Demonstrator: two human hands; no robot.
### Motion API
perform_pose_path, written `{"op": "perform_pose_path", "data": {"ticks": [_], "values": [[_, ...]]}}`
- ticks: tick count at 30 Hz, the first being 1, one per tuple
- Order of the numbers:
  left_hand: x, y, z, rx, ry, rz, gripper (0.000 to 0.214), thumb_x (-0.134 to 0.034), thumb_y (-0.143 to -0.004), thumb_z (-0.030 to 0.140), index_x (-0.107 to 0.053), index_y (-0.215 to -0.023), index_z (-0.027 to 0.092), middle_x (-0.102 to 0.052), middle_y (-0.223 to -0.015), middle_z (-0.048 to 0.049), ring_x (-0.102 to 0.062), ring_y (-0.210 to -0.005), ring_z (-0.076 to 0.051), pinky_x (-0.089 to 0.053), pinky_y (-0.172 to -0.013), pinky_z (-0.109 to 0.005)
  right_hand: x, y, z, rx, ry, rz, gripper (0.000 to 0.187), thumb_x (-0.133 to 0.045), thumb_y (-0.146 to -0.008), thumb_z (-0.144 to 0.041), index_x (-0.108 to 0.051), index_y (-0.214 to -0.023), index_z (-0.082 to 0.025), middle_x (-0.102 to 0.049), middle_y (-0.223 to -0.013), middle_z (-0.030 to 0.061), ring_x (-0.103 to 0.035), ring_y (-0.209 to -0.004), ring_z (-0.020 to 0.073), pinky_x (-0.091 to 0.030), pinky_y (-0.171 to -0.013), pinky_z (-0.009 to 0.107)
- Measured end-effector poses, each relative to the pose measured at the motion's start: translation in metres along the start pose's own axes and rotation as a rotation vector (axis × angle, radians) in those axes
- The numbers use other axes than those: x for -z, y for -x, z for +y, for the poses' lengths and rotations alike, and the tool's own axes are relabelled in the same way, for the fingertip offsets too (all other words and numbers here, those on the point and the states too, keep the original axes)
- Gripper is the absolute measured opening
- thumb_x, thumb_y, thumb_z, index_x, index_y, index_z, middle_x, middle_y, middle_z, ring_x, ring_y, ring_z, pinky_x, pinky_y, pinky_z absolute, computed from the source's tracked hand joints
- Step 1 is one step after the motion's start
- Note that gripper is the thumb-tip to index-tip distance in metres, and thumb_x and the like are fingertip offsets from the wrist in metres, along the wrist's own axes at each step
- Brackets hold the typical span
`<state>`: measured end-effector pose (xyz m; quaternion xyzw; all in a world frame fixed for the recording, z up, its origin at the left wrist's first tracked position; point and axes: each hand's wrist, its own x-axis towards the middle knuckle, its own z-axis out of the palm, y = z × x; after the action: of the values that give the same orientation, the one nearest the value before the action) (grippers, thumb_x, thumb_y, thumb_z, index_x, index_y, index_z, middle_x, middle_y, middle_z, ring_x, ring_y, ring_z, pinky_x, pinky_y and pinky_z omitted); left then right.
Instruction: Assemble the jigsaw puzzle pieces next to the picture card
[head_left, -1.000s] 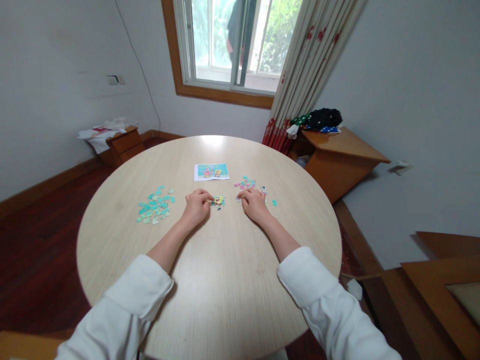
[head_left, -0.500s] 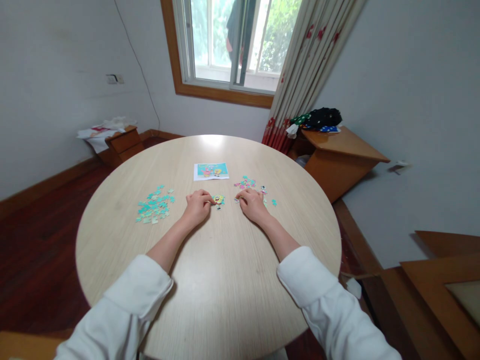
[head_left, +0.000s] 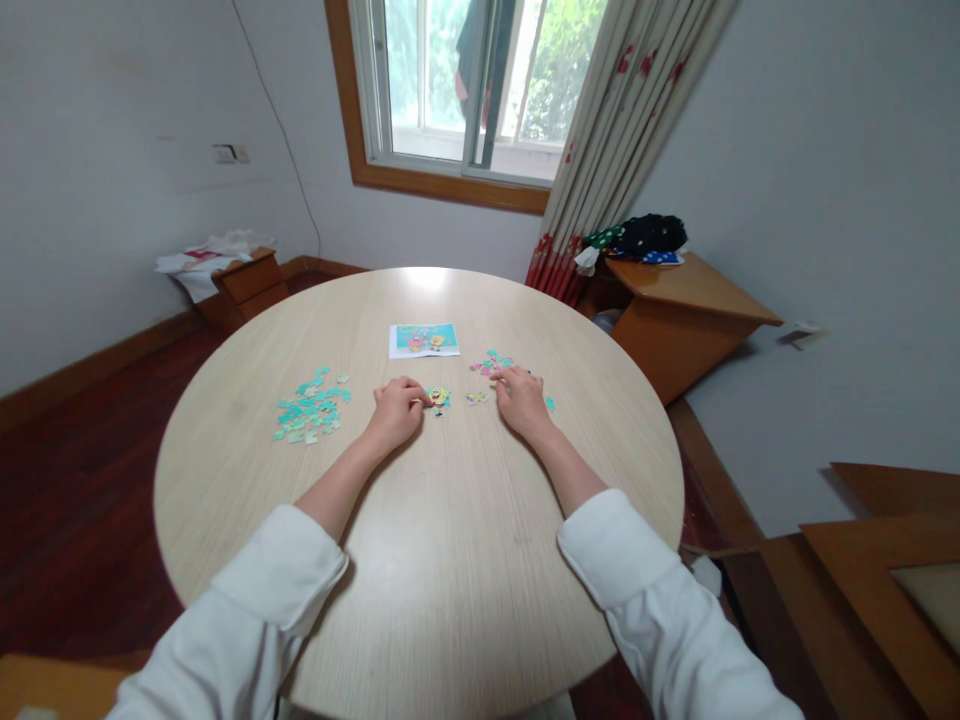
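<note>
A small joined patch of jigsaw puzzle (head_left: 439, 397), yellow with a cartoon face and some turquoise, lies near the middle of the round table. Curled at its left edge, my left hand (head_left: 397, 410) has its thumb and fingertips closed on it. My right hand (head_left: 523, 402) hovers low over the tabletop, fingers apart, with nothing visible in them. Just left of it lie a few yellowish puzzle pieces (head_left: 476, 398). Beyond its fingertips is a group of pink and turquoise pieces (head_left: 491, 362); the hand hides some pieces beneath.
A printed reference picture (head_left: 424, 341) lies beyond my hands. Many turquoise puzzle pieces (head_left: 311, 408) are spread at the left of the wooden table (head_left: 450, 580). One turquoise piece (head_left: 550, 403) sits right of my right hand. A wooden cabinet (head_left: 690, 300) with cloths stands beyond the table's right edge.
My right hand has moved right and slightly away from me, its fingers leaving the yellowish pieces, which now show on the table. My left hand stays at the joined patch.
</note>
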<state>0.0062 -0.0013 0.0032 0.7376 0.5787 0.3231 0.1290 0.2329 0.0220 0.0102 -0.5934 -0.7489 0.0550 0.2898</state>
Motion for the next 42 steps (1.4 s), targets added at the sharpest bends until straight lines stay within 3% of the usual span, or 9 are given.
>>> {"op": "perform_pose_path", "data": {"ticks": [4,10,23,36,42], "values": [[0.000,0.000,0.001,0.003,0.008,-0.004,0.032,-0.044,-0.073,0.009,-0.073,-0.073,0.022,-0.065,-0.094,-0.0052,-0.058,-0.097,-0.022,-0.036,-0.094,-0.044,0.007,-0.006,0.023,-0.161,0.089,0.049,0.033,-0.040,-0.086,-0.014,-0.064,-0.109,-0.015,-0.063,-0.118,0.0136,-0.053,-0.110,0.0249,-0.030,-0.093,0.039],[0.001,0.001,0.002,0.012,0.004,-0.010,0.032,-0.044,-0.073,0.008,-0.073,-0.074,0.021,-0.065,-0.096,-0.0055,-0.058,-0.099,-0.023,-0.036,-0.094,-0.046,0.011,-0.009,0.045,-0.299,0.177,0.012,0.036,-0.038,-0.087,-0.015,-0.063,-0.113,-0.017,-0.060,-0.124,0.0134,-0.051,-0.114,0.0256,-0.031,-0.095,0.041],[0.001,0.000,0.002,0.018,-0.009,-0.017,0.032,-0.044,-0.074,0.008,-0.073,-0.074,0.022,-0.065,-0.095,-0.0054,-0.058,-0.097,-0.023,-0.036,-0.091,-0.045,0.008,-0.010,0.051,-0.283,0.151,0.003,0.034,-0.041,-0.086,-0.017,-0.068,-0.107,-0.022,-0.060,-0.124,0.0119,-0.051,-0.113,0.0252,-0.030,-0.093,0.043],[0.001,-0.001,0.001,0.013,-0.023,-0.019,0.032,-0.044,-0.073,0.008,-0.073,-0.074,0.022,-0.065,-0.096,-0.0054,-0.058,-0.097,-0.023,-0.037,-0.092,-0.044,0.009,-0.010,0.051,-0.295,0.137,-0.015,0.037,-0.040,-0.085,-0.016,-0.066,-0.111,-0.019,-0.061,-0.124,0.0119,-0.052,-0.116,0.0260,-0.033,-0.097,0.045],[0.001,-0.001,-0.001,0.013,-0.014,-0.013,0.032,-0.044,-0.073,0.008,-0.072,-0.073,0.022,-0.065,-0.096,-0.0053,-0.058,-0.097,-0.023,-0.036,-0.093,-0.045,0.012,-0.012,0.059,-0.293,0.005,0.061,0.041,-0.042,-0.082,-0.013,-0.063,-0.117,-0.015,-0.067,-0.116,0.0112,-0.060,-0.107,0.0207,-0.041,-0.098,0.036]]}}
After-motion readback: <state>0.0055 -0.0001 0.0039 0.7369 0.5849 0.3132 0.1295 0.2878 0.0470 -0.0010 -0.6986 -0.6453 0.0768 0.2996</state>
